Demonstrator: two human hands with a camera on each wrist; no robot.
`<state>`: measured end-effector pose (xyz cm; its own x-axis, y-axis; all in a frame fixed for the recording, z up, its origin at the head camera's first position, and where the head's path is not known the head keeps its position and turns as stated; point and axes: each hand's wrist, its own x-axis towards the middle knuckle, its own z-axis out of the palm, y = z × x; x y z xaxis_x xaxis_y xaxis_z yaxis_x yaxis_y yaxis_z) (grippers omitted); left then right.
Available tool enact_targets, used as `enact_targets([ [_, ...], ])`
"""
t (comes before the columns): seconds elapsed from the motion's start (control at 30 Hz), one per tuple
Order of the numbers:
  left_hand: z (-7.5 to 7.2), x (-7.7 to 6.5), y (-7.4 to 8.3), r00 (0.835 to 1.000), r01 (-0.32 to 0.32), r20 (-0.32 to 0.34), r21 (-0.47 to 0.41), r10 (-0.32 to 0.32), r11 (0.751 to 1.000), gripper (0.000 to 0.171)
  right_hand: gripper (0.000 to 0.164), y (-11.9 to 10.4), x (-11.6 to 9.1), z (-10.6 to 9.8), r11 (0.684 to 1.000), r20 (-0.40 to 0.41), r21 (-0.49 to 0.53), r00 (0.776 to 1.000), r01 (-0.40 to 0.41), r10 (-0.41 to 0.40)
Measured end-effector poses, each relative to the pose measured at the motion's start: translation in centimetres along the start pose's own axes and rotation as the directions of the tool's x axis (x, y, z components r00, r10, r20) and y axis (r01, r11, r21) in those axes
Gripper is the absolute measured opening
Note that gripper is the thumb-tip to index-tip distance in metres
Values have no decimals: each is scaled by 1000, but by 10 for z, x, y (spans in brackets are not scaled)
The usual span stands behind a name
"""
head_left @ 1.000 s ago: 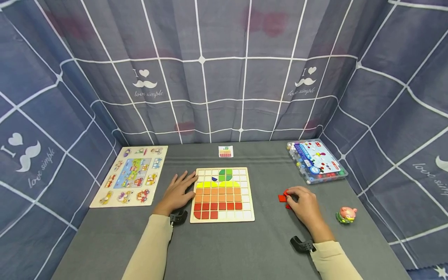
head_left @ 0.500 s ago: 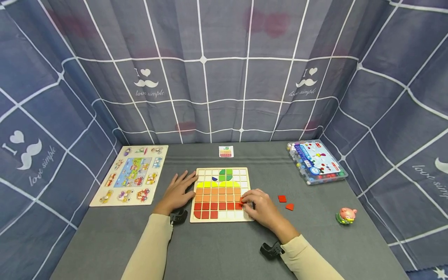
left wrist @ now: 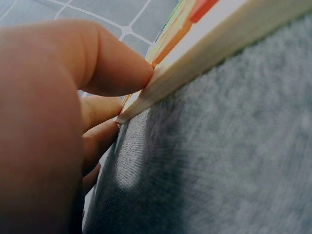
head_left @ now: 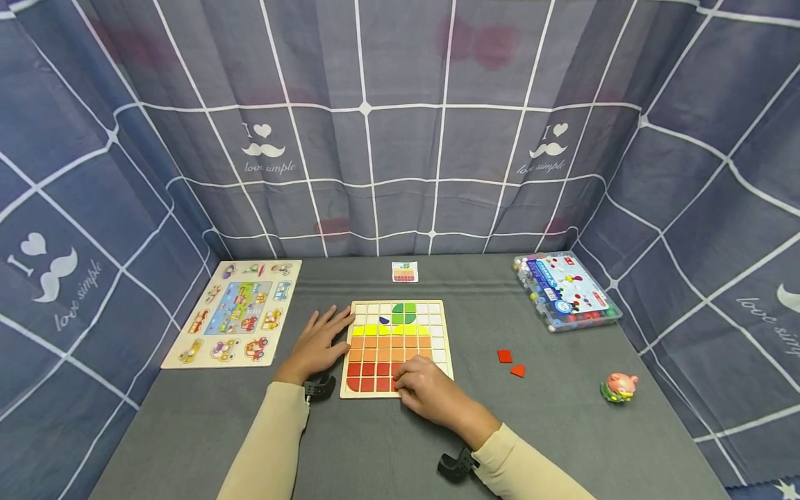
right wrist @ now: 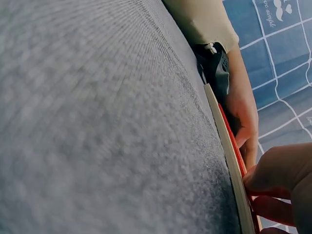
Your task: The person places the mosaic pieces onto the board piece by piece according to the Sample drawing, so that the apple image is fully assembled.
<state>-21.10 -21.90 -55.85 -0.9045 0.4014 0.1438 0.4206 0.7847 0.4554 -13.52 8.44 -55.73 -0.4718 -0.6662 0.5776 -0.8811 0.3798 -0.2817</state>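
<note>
A wooden grid board (head_left: 446,347) bears red, orange, yellow and green tiles, with a small dark blue piece near the top. At its left edge rests my left hand (head_left: 315,347), fingers spread; thumb and fingertips touch the rim in the left wrist view. Over the bottom row, my right hand (head_left: 428,389) pinches a red tile (head_left: 396,383) beside the red ones lying there. The hand hides the row's right part. Two loose red pieces, a square (head_left: 504,356) and a corner-shaped one (head_left: 518,371), lie right of the board.
A small pattern card (head_left: 405,271) lies behind the board. To the left is a picture puzzle board (head_left: 237,312). A clear plastic box of colored beads (head_left: 567,290) and a pink-headed figurine (head_left: 619,387) stand on the right. Checkered curtains enclose the grey table.
My right hand has picked up a red tile from the loose pieces and carried it left over the board to the bottom row. My left hand has stayed at the board's edge.
</note>
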Motion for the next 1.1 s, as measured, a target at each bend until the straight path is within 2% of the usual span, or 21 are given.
enact_targets([
  [0.17, 2, 1, 1, 1000, 6, -4, 5, -6, 1000, 69, 10, -1, -5, -4, 1000, -15, -12, 1000, -6, 6],
  [0.3, 1, 1, 2, 1000, 0, -8, -3, 0, 1000, 69, 10, 9, -13, -15, 999, -107, 4, 993, -44, 45],
  [0.4, 1, 1, 2, 1000, 2, -1, -7, -2, 1000, 69, 13, 26, -28, -32, 991, -186, -27, 975, -128, 121],
  [0.47, 1, 1, 2, 1000, 4, 2, -5, -4, 1000, 70, 16, 39, -41, -47, 976, -200, -37, 959, -214, 203],
  [0.53, 2, 1, 1, 1000, 6, 1, -4, -6, 1000, 70, 22, 51, -57, -63, 949, -181, -34, 936, -312, 302],
  [0.63, 1, 2, -1, 1000, 4, -8, -3, -4, 1000, 69, 31, 66, -81, -85, 889, -111, -27, 885, -457, 451],
  [0.73, 1, 3, -2, 1000, 1, -9, -2, -1, 1000, 69, 36, 76, -103, -101, 835, -72, -31, 835, -549, 546],
  [0.8, 0, 3, -2, 1000, -1, -5, 0, 1, 1000, 70, 36, 80, -112, -107, 820, -68, -26, 819, -572, 569],
  [0.9, 0, 2, -2, 1000, -3, -2, 2, 3, 1000, 69, 31, 82, -119, -111, 824, -76, -8, 822, -566, 564],
  [1.1, 0, 1, 0, 1000, -4, 4, 4, 4, 1000, 69, 23, 85, -123, -109, 865, -137, -9, 857, -502, 496],
])
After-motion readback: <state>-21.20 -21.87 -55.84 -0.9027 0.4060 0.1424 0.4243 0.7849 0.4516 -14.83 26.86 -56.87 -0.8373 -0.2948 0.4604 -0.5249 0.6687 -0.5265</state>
